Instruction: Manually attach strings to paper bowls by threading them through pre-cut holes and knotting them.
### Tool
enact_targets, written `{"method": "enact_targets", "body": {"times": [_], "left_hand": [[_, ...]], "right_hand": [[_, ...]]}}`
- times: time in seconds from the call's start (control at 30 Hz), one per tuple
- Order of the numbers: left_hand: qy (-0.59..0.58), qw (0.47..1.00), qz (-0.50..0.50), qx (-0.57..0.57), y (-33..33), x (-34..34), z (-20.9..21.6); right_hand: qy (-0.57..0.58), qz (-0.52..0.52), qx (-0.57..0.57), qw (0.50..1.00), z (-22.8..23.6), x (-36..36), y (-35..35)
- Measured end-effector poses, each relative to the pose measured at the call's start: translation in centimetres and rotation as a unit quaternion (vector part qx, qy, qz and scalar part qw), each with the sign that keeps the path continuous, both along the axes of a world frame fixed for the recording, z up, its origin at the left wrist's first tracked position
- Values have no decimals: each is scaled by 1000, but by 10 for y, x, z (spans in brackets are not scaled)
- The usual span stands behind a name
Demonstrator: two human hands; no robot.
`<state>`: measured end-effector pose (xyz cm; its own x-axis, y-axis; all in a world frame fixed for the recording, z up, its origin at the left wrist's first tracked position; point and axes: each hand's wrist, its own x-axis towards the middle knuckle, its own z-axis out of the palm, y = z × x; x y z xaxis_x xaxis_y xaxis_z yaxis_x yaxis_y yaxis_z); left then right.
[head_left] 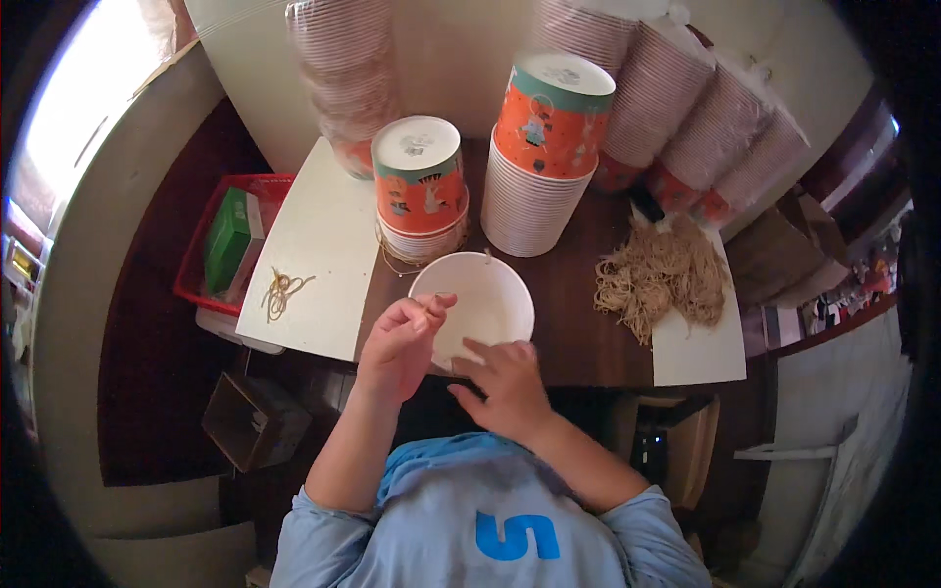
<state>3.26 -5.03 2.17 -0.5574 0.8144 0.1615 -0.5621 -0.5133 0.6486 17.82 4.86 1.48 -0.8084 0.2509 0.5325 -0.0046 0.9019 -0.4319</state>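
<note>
— Where to find white round paper bucket (498,306)?
— Near front edge of brown tabletop (593,318), with bare room rightward.
— Grip?
— Narrow at left hand (400,343), cannot tell on what; loosely wide at right hand (510,384), over bucket's near edge.

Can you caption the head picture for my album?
Left hand and right hand at a white tub, near stacked tubs and heaped tan strings.

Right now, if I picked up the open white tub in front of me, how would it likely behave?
The white tub would probably feel light for its size, since no contents show inside. It may be fairly stiff, as its rim forms an even round outline. That round shape also suggests it could roll if set on its side.
</note>
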Motion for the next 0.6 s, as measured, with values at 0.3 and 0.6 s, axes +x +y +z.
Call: {"method": "enact_targets", "body": {"times": [0.3, 0.6], "left_hand": [[395, 908, -64, -121, -21, 5, 17], [148, 896, 203, -366, -87, -13, -27]], "right_hand": [[-208, -153, -41, 965, 12, -64, 108], [75, 15, -109, 991, 23, -47, 70]]}}
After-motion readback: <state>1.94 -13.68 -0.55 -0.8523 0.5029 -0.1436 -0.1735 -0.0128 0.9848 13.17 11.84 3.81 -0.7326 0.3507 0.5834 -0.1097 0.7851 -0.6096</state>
